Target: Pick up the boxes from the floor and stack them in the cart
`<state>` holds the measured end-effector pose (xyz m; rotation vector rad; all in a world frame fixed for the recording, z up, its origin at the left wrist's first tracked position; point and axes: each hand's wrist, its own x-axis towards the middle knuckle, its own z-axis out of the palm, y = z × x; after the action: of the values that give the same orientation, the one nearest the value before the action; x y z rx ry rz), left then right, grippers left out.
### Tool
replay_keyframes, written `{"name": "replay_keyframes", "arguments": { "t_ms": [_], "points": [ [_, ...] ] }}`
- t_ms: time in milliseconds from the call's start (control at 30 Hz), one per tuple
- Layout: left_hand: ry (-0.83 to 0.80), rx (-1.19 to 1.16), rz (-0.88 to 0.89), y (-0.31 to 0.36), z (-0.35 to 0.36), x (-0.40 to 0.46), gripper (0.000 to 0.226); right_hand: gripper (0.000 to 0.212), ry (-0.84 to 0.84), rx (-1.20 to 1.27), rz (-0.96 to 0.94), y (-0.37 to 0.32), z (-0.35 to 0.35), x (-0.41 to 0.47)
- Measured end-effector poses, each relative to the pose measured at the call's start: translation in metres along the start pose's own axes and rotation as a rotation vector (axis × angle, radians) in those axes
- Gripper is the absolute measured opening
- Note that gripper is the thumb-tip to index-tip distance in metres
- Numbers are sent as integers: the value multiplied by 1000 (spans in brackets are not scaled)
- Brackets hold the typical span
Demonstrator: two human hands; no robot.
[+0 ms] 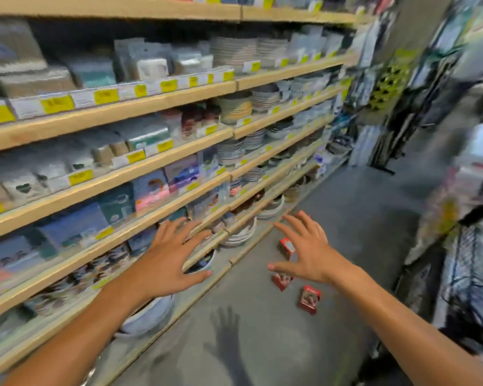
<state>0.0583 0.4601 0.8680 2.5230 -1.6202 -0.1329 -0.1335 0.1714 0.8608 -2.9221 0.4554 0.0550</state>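
Reaching out, we hold our left hand [168, 260] and right hand [307, 249] wide open with nothing in them. Small red boxes [308, 299] lie on the grey floor [346, 218] under our right hand. Beside them stand shelves [151, 104] of plates [234, 51].

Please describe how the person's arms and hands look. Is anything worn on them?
Both forearms are bare, with no sleeves in view. The left hand and right hand wear no gloves; no ring, watch or bracelet is visible, though the picture is slightly blurred.
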Motion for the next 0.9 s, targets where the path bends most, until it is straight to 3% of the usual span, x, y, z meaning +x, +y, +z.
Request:
{"name": "replay_keyframes", "arguments": {
  "t_ms": [133,233,367,567,900],
  "points": [
    [-17,-8,89,55,9,73,94,107,0,74,138,85,1,-21],
    [-35,-3,153,98,22,131,90,105,-3,92,249,148,3,-35],
    [-67,-13,207,154,49,205,86,138,1,145,331,226,2,-56],
    [-155,-32,317,221,82,294,87,93,9,201,458,314,7,-79],
    [-248,-109,447,235,142,440,75,95,21,291,579,398,29,-48]
  ]
}}
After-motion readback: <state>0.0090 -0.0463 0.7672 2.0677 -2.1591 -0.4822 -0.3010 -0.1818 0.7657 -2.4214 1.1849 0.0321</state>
